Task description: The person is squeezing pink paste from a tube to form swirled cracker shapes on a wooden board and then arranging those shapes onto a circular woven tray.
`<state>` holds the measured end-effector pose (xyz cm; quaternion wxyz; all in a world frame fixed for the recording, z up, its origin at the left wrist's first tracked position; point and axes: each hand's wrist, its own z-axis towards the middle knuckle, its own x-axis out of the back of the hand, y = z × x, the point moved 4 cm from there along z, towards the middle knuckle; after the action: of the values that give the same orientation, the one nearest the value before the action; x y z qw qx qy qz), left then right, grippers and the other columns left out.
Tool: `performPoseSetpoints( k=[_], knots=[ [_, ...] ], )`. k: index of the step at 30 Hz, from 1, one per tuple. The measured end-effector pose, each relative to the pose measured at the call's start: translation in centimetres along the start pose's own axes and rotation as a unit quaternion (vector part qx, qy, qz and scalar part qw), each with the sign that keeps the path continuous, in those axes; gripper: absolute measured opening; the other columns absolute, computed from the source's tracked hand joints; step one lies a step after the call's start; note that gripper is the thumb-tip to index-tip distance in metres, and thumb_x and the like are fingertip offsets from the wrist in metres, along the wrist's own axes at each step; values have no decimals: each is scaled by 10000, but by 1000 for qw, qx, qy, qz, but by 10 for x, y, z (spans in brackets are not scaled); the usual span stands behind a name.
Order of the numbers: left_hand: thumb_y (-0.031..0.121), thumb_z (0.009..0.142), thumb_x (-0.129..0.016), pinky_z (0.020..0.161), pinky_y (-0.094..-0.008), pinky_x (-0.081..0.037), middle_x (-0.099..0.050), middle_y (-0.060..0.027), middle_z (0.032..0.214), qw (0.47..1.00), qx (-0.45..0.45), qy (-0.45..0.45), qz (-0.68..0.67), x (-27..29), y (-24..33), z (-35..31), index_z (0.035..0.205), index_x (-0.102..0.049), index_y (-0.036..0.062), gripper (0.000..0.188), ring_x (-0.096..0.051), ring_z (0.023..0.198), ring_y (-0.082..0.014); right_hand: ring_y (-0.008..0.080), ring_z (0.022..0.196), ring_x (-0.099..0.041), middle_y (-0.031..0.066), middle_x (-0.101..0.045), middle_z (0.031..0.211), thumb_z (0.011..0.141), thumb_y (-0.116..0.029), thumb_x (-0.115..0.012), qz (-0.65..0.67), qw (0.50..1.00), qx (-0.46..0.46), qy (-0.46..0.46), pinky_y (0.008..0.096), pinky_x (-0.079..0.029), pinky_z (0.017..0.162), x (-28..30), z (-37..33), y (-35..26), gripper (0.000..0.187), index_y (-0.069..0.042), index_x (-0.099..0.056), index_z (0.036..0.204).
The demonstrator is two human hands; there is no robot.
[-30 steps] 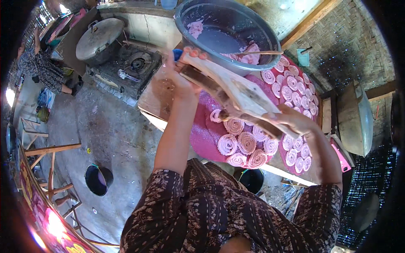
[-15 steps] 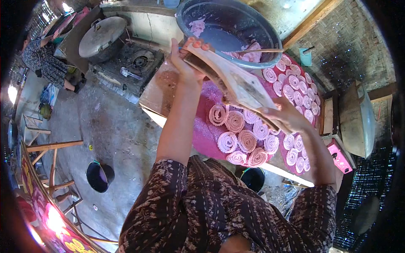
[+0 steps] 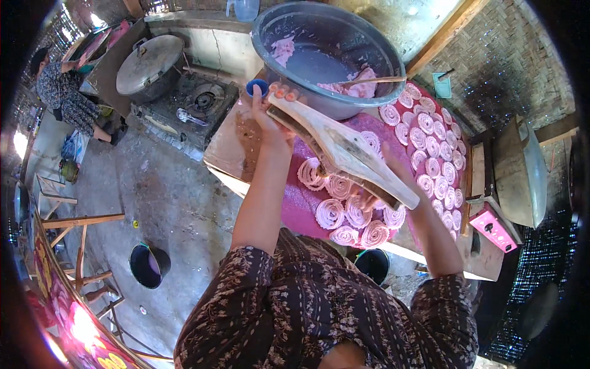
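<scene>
The left hand (image 3: 271,123) grips a wooden tool (image 3: 351,147) over pink swirls (image 3: 357,213). I can't tell if the right hand (image 3: 399,167) grips.

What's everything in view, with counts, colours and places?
wooden tool: 1, pale and brown, above the table
coils: dozens, pink, on table
basin: 1, grey, table's back
dough: 2 clumps, pink, in basin
cup: 1, blue, beside basin
lidded pot: 1, grey, by stove
buckets: 2, dark, on floor
panel: 1, pink, table's right end
co-worker: 1, patterned clothes, far left
left hand: 1, bare, gripping the tool's end
right hand: 1, bare, partly behind tool
</scene>
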<state>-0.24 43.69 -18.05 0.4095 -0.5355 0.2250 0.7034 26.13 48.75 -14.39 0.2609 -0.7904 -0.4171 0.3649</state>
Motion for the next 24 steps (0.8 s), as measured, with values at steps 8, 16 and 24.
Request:
performPoseSetpoints(
  k=[8,16,24],
  knots=[
    [416,889,-496,673,-343,-373,-556,32,785,993,-10,-97,-64,-12,14,9,876,-545,155,266,-529,794,-156,206,640,-583,193,-593,988,791,-572,-587,37,984,134,-112,281,-468,544,-27,39,31,708,-58,-446,1257],
    [395,939,-422,640,-305,-339,-598,38,765,986,-10,-149,-74,-78,42,3,865,-606,156,311,-540,734,-119,151,693,-571,156,-530,1165,810,-519,-609,48,978,147,-140,216,-425,503,-30,26,37,683,-37,-443,1264],
    [554,938,-268,583,-300,-356,-581,20,554,985,-27,-167,40,-135,114,-39,651,-610,146,605,-506,494,-131,179,778,-615,108,-662,863,924,-373,-487,-311,923,135,181,349,-477,700,6,72,33,398,-30,-650,1043]
  ],
)
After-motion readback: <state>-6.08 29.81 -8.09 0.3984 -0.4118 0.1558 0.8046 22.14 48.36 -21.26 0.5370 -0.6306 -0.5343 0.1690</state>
